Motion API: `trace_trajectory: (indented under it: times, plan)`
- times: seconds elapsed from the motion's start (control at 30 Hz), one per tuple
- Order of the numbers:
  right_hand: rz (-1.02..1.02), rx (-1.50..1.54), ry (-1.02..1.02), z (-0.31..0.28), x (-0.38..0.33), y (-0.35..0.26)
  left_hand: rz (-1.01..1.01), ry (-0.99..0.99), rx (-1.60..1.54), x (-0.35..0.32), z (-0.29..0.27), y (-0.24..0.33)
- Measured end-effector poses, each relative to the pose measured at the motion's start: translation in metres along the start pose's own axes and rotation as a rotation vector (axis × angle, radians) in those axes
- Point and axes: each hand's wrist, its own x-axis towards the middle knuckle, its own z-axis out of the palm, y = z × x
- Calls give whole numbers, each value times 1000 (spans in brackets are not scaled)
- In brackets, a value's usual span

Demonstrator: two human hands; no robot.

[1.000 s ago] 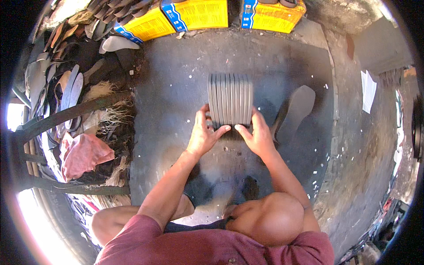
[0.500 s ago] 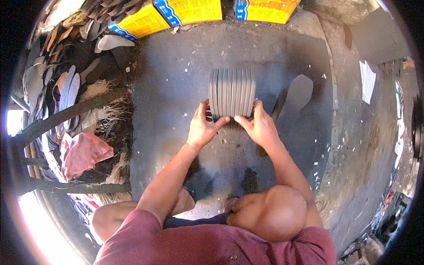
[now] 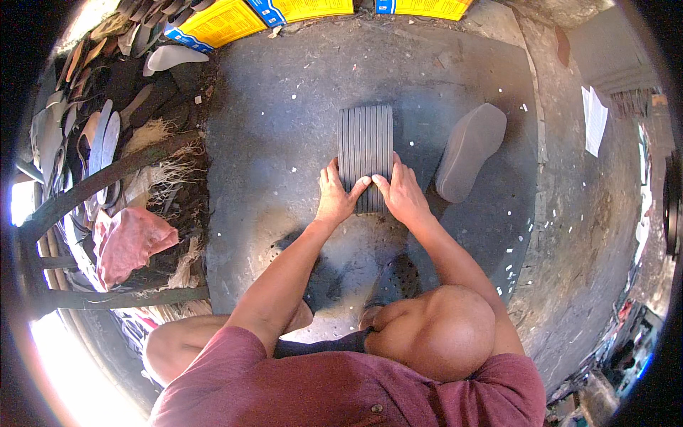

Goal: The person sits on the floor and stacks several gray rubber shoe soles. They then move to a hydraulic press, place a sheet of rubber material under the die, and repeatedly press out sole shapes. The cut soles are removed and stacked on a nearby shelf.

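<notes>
A row of several grey shoe soles stands on edge in front of me, packed tightly side by side. My left hand grips its left side, with the thumb across the near edges and the fingers partly hidden behind the outer sole. On the opposite side my right hand presses inward, its thumb close to the left one. To the right of the row, apart from both hands, a thick grey sole-shaped piece lies flat; whether it is one sole or a pile I cannot tell.
Heaped soles and scraps fill the left side behind a dark wooden bar, with a pink cloth nearby. Yellow and blue boxes line the far edge. A white paper lies far right. Small white bits dot the dark work surface.
The row of soles has been squeezed narrower, closing the gaps between them. My right hand has moved left, nearer to my left hand.
</notes>
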Motion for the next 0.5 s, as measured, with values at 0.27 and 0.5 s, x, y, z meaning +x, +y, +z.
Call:
trace_trajectory:
  times: [0.27, 0.5]
  plan:
    - [-127, 204, 149, -25, 11, -9, 61, 54, -176, 8, -37, 50]
    - [-59, 208, 158, -47, 4, -28, 342, 45, -59, 4, -58, 51]
